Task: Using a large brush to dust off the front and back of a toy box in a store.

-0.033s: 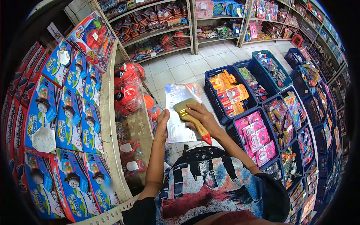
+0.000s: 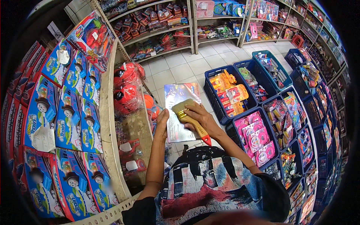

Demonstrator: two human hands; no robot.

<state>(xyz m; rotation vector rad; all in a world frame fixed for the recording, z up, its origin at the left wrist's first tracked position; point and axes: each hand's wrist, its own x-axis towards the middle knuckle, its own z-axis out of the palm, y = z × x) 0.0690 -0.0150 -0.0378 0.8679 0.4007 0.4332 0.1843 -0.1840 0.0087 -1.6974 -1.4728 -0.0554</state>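
Note:
My left hand [image 2: 162, 122] grips the left edge of a flat, glossy package [image 2: 174, 129], silvery with a coloured strip along its top, held up in front of my chest. In my right hand [image 2: 202, 119] is a wide paintbrush [image 2: 194, 124] with pale bristles, a gold-coloured ferrule and a wooden handle tipped red. Its bristles lie over the middle of the package's face, and the red tip points down to the right, toward my body. My right fingers wrap around the ferrule and upper handle; some of them are hidden behind it.
At left, a shelf holds blue toy train boxes [image 2: 67, 116]. Wrapped red toys [image 2: 125, 93] hang beside a lower ledge [image 2: 135, 131]. On the right stand blue crates [image 2: 221, 116] of packaged toys, one with pink packs [image 2: 258, 137]. Stocked shelves [image 2: 150, 35] line the back, beyond white floor tiles [image 2: 180, 71].
The brush and my right hand have shifted slightly left across the package. The package has moved a touch left and up, still in my left hand.

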